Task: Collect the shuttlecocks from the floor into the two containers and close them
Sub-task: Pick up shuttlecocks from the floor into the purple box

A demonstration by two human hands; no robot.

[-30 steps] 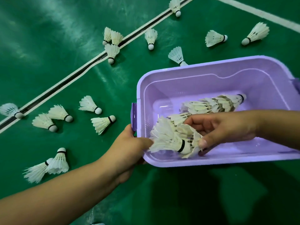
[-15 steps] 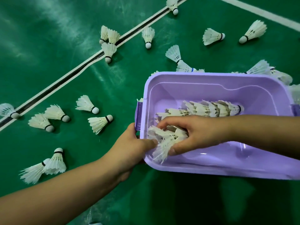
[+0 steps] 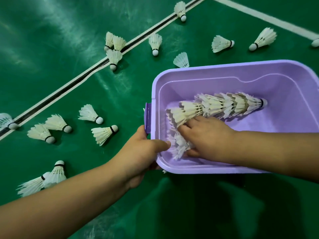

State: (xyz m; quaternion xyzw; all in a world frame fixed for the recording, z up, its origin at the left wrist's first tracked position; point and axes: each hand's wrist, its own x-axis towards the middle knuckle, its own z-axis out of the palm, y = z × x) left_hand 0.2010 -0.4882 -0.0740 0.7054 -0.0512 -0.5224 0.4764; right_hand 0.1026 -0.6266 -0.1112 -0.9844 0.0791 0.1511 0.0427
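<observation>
A lilac plastic container (image 3: 241,68) stands open on the green floor. Inside lies a nested row of white shuttlecocks (image 3: 224,104), cork end to the right. My left hand (image 3: 143,149) grips the container's near left corner, thumb over the rim beside the side latch (image 3: 148,118). My right hand (image 3: 208,137) is inside, pressing down on a second bunch of shuttlecocks (image 3: 179,145) at the left end; I cannot tell how firmly it grips them. Several loose shuttlecocks lie on the floor, such as one (image 3: 105,132) near the box's left side.
More shuttlecocks lie along the black-and-white court line (image 3: 69,87), a pair (image 3: 51,176) sits at the lower left, and others (image 3: 222,44) lie beyond the container. A white line (image 3: 259,16) crosses the top right. Only one container is in view.
The container has tilted back toward me. My right hand has pushed its bunch of shuttlecocks lower into the left end, under the nested row. My left hand kept its grip on the corner.
</observation>
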